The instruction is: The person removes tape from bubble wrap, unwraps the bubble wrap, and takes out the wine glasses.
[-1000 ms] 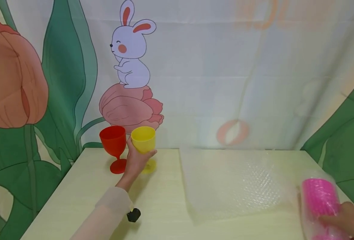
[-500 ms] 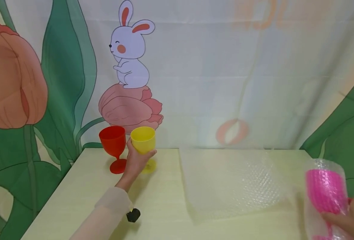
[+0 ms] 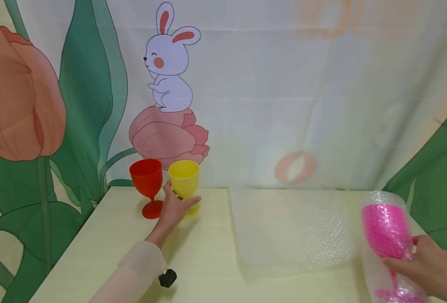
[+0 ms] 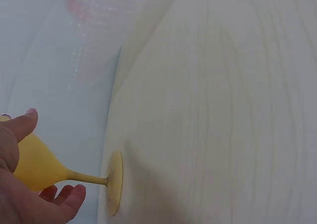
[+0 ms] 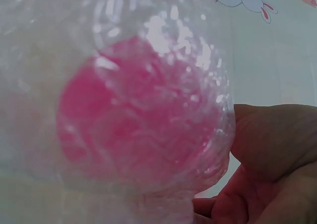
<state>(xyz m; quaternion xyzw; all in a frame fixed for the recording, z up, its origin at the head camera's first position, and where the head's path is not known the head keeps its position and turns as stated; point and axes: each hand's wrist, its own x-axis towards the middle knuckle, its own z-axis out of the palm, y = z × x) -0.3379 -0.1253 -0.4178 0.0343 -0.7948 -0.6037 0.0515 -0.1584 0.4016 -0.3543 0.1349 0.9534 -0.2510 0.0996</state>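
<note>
My left hand [image 3: 174, 208] grips a yellow plastic goblet [image 3: 184, 174] by its bowl near the back edge of the table. In the left wrist view the goblet's stem and round foot [image 4: 115, 183] show, with the thumb and fingers around the bowl. Just left of it a red goblet [image 3: 147, 179] stands upright. At the right, my right hand [image 3: 433, 269] holds a pink goblet [image 3: 386, 229] wrapped in clear bubble wrap [image 3: 383, 197]. The right wrist view is filled by the wrapped pink goblet [image 5: 138, 120], blurred through the plastic; some of my fingers are hidden.
A flat sheet of bubble wrap [image 3: 284, 229] lies on the pale wooden table [image 3: 94, 256], right of the middle. Behind the table hangs a cloth [image 3: 246, 92] printed with a rabbit and tulips. A small black object [image 3: 167, 278] sits at my left sleeve.
My right hand has brought the wrapped pink goblet up and to the left. My left hand stays at the yellow goblet, its grip slightly lower on the bowl. The head view has shifted a little.
</note>
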